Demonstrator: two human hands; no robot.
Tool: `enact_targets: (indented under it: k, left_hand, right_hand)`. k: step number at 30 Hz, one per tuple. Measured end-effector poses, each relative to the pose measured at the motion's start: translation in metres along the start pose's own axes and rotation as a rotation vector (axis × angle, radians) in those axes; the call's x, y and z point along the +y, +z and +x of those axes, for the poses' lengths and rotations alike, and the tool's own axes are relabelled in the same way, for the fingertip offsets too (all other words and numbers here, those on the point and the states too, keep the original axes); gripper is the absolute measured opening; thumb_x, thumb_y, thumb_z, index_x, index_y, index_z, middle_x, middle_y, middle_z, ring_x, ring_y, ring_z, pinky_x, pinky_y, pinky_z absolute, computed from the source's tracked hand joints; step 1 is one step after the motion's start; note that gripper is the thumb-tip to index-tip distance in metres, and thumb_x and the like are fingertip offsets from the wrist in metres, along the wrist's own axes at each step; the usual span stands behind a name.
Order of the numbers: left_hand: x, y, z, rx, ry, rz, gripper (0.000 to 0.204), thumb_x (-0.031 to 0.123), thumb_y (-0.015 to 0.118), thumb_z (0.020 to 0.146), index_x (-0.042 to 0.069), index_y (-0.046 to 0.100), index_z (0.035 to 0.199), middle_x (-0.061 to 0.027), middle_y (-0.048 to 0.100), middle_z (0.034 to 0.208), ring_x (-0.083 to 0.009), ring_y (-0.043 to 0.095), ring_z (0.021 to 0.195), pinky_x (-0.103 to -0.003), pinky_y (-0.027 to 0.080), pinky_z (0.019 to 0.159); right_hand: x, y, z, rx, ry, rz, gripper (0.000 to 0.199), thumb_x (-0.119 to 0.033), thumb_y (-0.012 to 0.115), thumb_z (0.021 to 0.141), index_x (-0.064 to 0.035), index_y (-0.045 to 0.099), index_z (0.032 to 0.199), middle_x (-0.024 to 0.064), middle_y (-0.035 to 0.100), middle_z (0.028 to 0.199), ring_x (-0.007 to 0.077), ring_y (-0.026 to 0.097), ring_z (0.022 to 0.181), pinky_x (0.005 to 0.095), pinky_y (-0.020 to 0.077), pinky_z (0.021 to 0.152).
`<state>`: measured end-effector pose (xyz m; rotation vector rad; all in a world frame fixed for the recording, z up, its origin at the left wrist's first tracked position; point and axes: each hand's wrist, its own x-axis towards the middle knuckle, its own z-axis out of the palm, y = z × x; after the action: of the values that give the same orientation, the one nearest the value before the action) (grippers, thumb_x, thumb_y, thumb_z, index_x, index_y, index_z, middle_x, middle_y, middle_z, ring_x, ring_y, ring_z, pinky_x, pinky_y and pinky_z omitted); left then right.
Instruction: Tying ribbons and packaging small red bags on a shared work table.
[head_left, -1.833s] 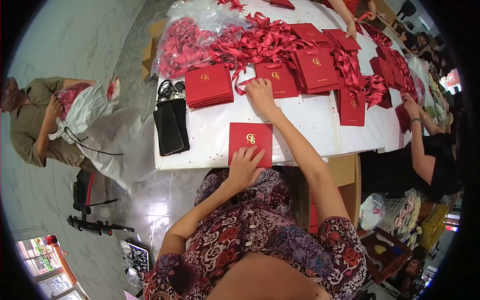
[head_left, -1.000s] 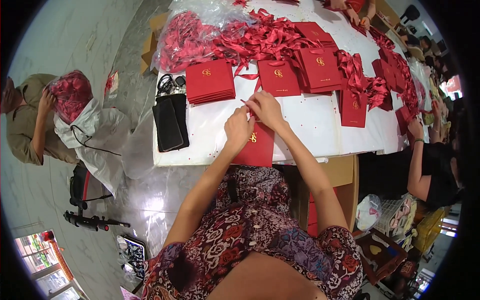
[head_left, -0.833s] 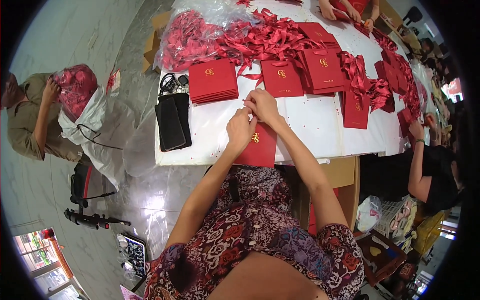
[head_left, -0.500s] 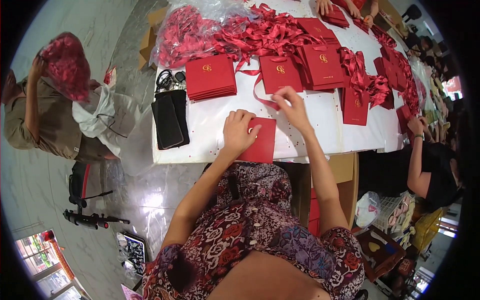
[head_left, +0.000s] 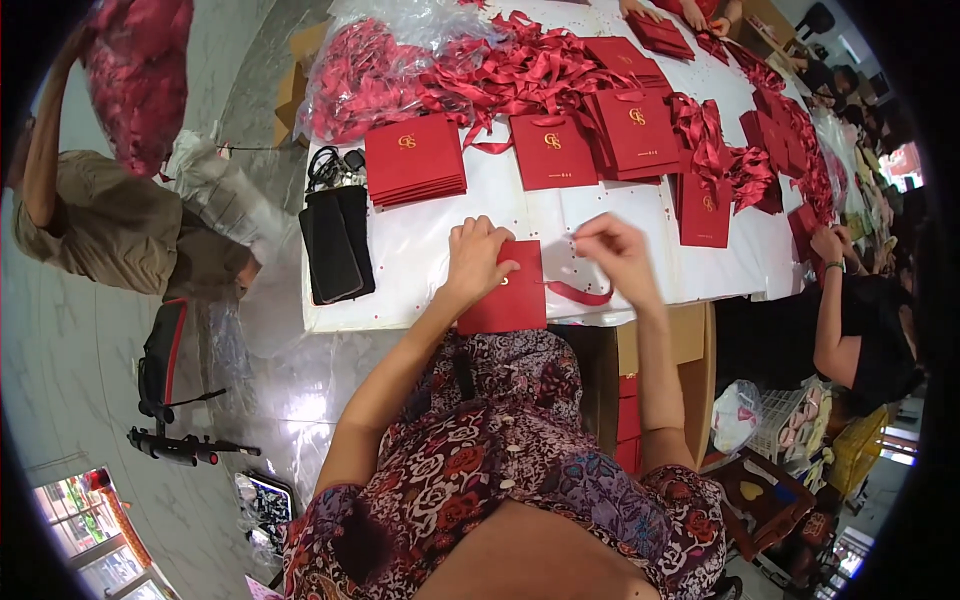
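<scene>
My left hand [head_left: 476, 262] holds a flat red paper bag [head_left: 520, 305] down at the near edge of the white table, thumb apart from the fingers. From the bag's right edge a red ribbon [head_left: 582, 296] curves toward my right hand [head_left: 620, 258]. That hand is raised just right of the bag, slightly blurred, its fingertips pinched together. The ribbon passes out of sight behind the hand, apparently held in the pinch. Beyond my hands lie a stack of red bags [head_left: 415, 165] and another red bag [head_left: 553, 155] with gold print.
A heap of red ribbons [head_left: 530, 65] and a clear plastic sack [head_left: 365, 75] cover the far side. Black phones [head_left: 335, 245] lie at the left table edge. A person [head_left: 110, 220] lifts a red bundle at left; other people's hands work at far and right sides.
My right hand has moved nearer and right, away from the far bags, with the ribbon now running from the held bag's right edge. The person at left has raised the red bundle.
</scene>
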<state>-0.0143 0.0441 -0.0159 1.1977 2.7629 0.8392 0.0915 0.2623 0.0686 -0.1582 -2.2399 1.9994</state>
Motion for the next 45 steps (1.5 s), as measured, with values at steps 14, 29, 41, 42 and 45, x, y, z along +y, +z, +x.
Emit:
enact_targets:
  k: [14, 29, 41, 42, 45]
  left_hand:
    - [0.016, 0.005, -0.004, 0.022, -0.201, -0.225, 0.015, 0.018, 0.071, 0.080, 0.009, 0.069, 0.091, -0.0154, 0.070, 0.081, -0.0339, 0.067, 0.078, -0.044, 0.045, 0.082]
    - [0.036, 0.021, -0.013, 0.169, -0.169, -0.167, 0.013, 0.021, 0.069, 0.084, 0.009, 0.068, 0.090, -0.0117, 0.066, 0.074, -0.0281, 0.061, 0.074, -0.040, 0.039, 0.079]
    - [0.046, 0.010, -0.006, 0.193, 0.058, -0.094, 0.012, 0.010, 0.063, 0.082, 0.009, 0.069, 0.092, -0.0119, 0.067, 0.074, -0.0319, 0.062, 0.077, -0.043, 0.038, 0.076]
    - [0.043, 0.009, -0.003, 0.161, 0.029, -0.117, 0.010, 0.011, 0.065, 0.082, 0.008, 0.069, 0.092, -0.0123, 0.068, 0.075, -0.0302, 0.064, 0.073, -0.042, 0.041, 0.075]
    - [0.030, -0.007, 0.004, -0.032, -0.187, -0.395, 0.011, 0.014, 0.069, 0.083, 0.007, 0.068, 0.091, -0.0132, 0.070, 0.078, -0.0261, 0.067, 0.063, -0.038, 0.047, 0.071]
  right_hand:
    - [0.073, 0.062, 0.011, 0.058, 0.065, -0.392, 0.021, -0.010, 0.076, 0.075, -0.0023, 0.057, 0.076, 0.0078, 0.060, 0.063, 0.0168, 0.058, 0.057, 0.0310, 0.0460, 0.055]
    - [0.107, 0.056, 0.006, 0.173, 0.115, -0.233, 0.023, -0.013, 0.078, 0.072, -0.0033, 0.057, 0.073, 0.0042, 0.063, 0.066, 0.0111, 0.060, 0.062, 0.0275, 0.0497, 0.059]
    - [0.066, 0.057, 0.006, 0.209, -0.007, -0.485, 0.020, -0.008, 0.076, 0.072, -0.0028, 0.059, 0.081, 0.0109, 0.065, 0.067, 0.0260, 0.065, 0.061, 0.0359, 0.0511, 0.059]
    - [0.064, 0.058, 0.004, 0.214, -0.006, -0.488, 0.020, -0.008, 0.076, 0.072, -0.0028, 0.059, 0.081, 0.0109, 0.065, 0.067, 0.0260, 0.065, 0.061, 0.0359, 0.0511, 0.059]
    - [0.057, 0.058, 0.000, 0.125, -0.013, -0.346, 0.020, -0.009, 0.077, 0.075, -0.0026, 0.061, 0.086, 0.0115, 0.065, 0.074, 0.0260, 0.065, 0.066, 0.0361, 0.0516, 0.063]
